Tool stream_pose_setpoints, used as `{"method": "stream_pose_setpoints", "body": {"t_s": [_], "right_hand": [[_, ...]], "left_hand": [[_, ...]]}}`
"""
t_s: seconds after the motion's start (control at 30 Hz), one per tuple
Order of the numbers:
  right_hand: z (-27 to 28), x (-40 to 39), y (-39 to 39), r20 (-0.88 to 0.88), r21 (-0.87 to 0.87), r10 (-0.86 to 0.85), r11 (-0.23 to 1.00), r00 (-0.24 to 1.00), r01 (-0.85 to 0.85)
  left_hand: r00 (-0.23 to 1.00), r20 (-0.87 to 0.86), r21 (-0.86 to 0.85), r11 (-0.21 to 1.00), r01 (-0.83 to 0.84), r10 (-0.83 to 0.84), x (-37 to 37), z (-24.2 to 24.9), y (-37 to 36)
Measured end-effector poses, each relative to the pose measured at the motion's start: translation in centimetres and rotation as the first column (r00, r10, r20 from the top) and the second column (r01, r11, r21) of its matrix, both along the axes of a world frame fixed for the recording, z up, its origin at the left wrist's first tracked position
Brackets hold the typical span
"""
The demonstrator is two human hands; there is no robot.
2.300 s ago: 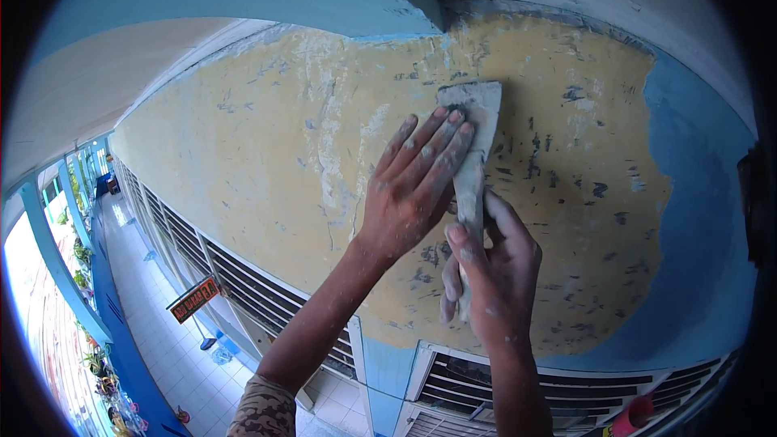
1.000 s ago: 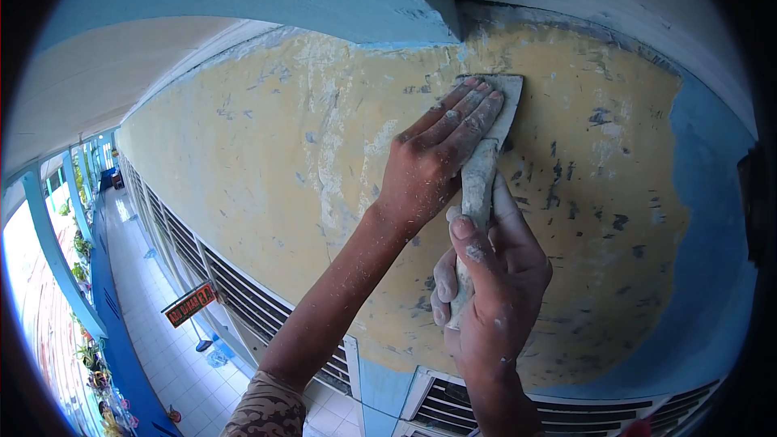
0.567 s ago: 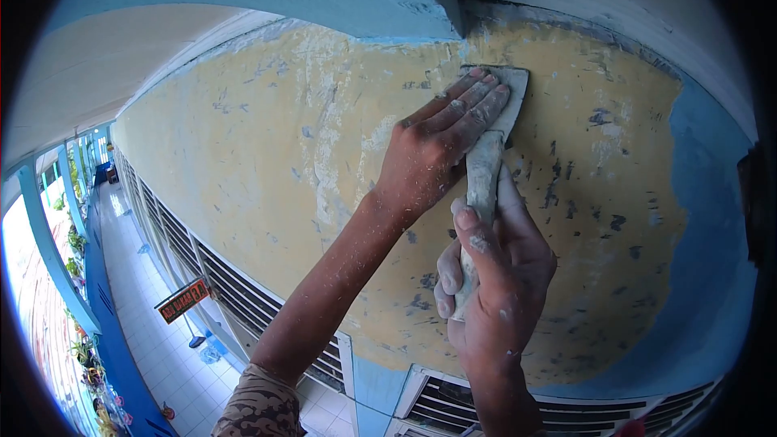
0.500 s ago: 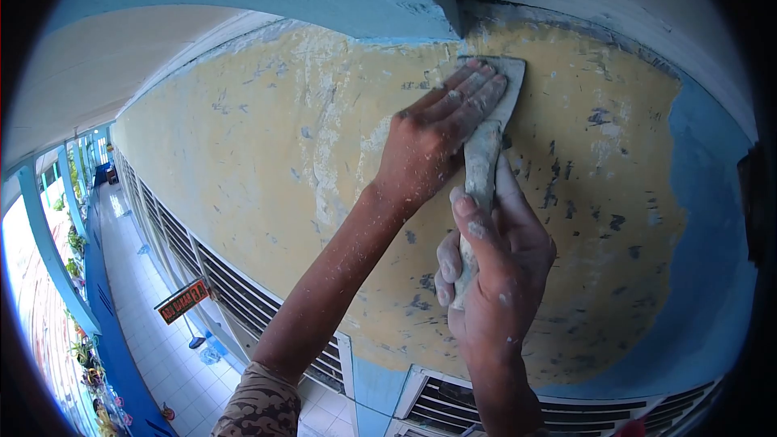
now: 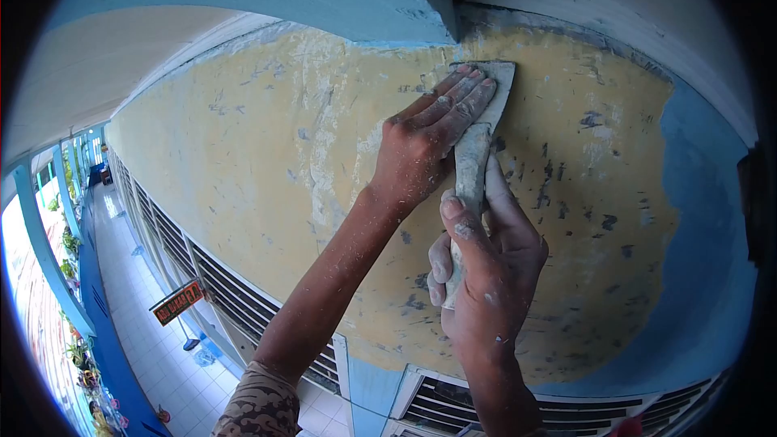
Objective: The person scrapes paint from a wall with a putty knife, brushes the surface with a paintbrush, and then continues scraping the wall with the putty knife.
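Note:
My right hand (image 5: 498, 267) grips the handle of a putty-smeared scraper (image 5: 472, 166), thumb along the front and fingers curled round it. The scraper points upward, its wide blade against the yellow, patchy wall (image 5: 259, 154) just beneath a blue beam. My left hand (image 5: 429, 129) lies with fingers stretched out flat on the blade, pressing it near the top. White specks dot both hands and the left forearm. The fingers partly cover the blade, and my right hand hides part of the handle.
A blue beam (image 5: 324, 0) and the pale ceiling (image 5: 599, 8) are close overhead. Louvred vents (image 5: 243, 299) run below the wall. At left, a hanging sign (image 5: 176, 302) juts over a tiled walkway (image 5: 137, 275) with potted plants (image 5: 81, 352) beside it. Blue paint borders the yellow area at right.
The scraper and both hands have shifted slightly left and a little down along the wall. The view has also moved a little; both hands keep the same hold.

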State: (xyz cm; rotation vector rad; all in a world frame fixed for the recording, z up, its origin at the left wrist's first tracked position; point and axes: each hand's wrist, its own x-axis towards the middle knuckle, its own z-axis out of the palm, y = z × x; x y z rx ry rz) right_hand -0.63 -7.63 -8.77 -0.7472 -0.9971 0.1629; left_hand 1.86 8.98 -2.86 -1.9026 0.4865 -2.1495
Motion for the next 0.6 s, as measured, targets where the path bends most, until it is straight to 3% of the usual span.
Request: {"method": "stream_pose_setpoints", "body": {"t_s": [0.6], "right_hand": [[2.1,1.7,-2.0,-0.046,0.048,0.065,0.997,0.997,-0.062]], "left_hand": [[0.998,-0.017,0.005,0.998,-0.06,0.06,1.4,1.7,-1.6]]}}
